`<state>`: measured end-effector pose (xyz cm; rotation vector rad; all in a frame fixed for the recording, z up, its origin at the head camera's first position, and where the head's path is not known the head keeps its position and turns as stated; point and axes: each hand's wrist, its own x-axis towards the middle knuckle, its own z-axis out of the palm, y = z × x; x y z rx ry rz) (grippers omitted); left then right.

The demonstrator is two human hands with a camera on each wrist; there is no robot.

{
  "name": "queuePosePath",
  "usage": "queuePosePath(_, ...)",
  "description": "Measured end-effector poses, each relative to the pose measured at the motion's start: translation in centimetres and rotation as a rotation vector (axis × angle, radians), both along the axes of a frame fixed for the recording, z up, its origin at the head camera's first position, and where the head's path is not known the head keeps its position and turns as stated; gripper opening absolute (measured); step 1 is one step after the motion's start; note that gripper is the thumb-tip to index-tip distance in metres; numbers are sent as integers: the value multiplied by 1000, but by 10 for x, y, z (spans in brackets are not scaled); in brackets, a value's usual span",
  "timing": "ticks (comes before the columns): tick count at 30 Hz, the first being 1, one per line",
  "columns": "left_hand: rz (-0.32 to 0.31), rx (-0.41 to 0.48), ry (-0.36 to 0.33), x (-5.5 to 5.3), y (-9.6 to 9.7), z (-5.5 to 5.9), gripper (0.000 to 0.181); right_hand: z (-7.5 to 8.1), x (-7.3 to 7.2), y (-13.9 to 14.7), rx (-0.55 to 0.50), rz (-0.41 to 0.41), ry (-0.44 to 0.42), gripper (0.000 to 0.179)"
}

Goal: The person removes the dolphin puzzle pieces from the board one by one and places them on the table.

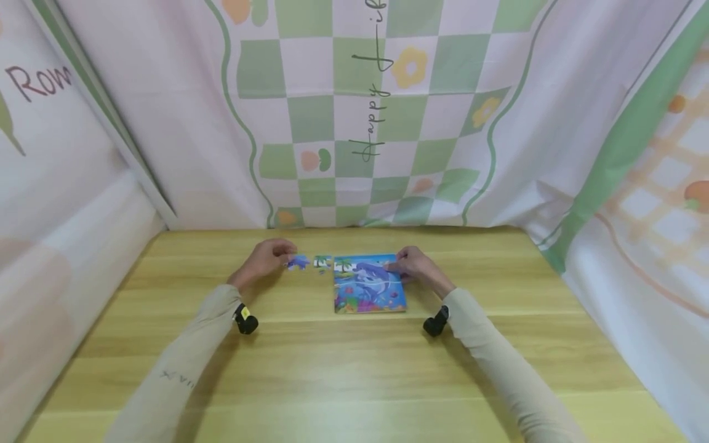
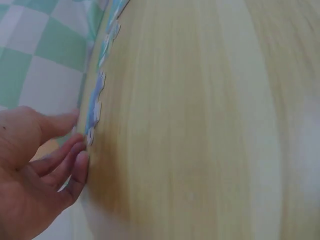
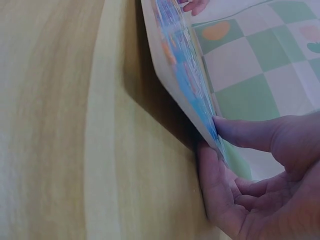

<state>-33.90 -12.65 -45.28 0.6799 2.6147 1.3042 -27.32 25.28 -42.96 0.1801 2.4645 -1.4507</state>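
Seemingly early, with joining left to do, 1 purple-blue flat puzzle piece at the left hand (pinched or not, I cannot tell) and 1 green-and-white palm-tree piece sit toward the far edge of the desk, beside the square blue dolphin-print board that the right hand pinches.

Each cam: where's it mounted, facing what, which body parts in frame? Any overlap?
Head: on the head, facing forward and down at the table, picture board and loose puzzle pieces; left hand, right hand and sleeves show.
Left wrist: on that wrist, facing the puzzle pieces by the left hand, which shows.
Right wrist: on that wrist, facing the picture board's edge, gripped by the right hand; part of the left shows at top.
Shared: both wrist views include table and checkered cloth.
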Motion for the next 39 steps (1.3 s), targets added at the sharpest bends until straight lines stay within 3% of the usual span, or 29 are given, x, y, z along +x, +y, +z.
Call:
queuePosePath(4, -75, -13, 18, 4, -5, 4, 42, 0, 0, -2, 5, 10, 7, 29)
queuePosePath(7, -110, -28, 89, 3, -5, 3, 39, 1, -1, -2, 14, 14, 5, 29)
queuePosePath(10, -112, -41, 122, 1, -5, 1, 34, 2, -4, -1, 17, 23, -15, 28)
queuePosePath(16, -77, -64, 105, 2, -7, 3, 37, 7, -11, 2, -54, 66, -101, 21)
queuePosePath(18, -65, -61, 96, 3, -7, 3, 37, 8, -12, 5, -85, 79, -118, 26)
queuePosePath(21, -79, -52, 65, 3, -5, 1, 42, 6, -11, 11, -88, 91, -119, 42)
queuePosePath(25, -99, -32, -51, 2, -4, 4, 54, 3, -8, 18, -113, 90, -120, 54)
queuePosePath(30, -33, 51, -175, 0, -10, 16, 55, 0, -9, 20, -168, 98, -130, 56)
queuePosePath(33, -37, 134, -237, -1, -13, 19, 56, 0, -10, 20, -181, 96, -134, 54)
queuePosePath(36, -57, 194, -268, -2, -13, 18, 55, 0, -9, 20, -176, 95, -132, 53)
queuePosePath(39, -45, 213, -250, -1, -8, 18, 53, 1, -8, 20, -166, 93, -127, 53)
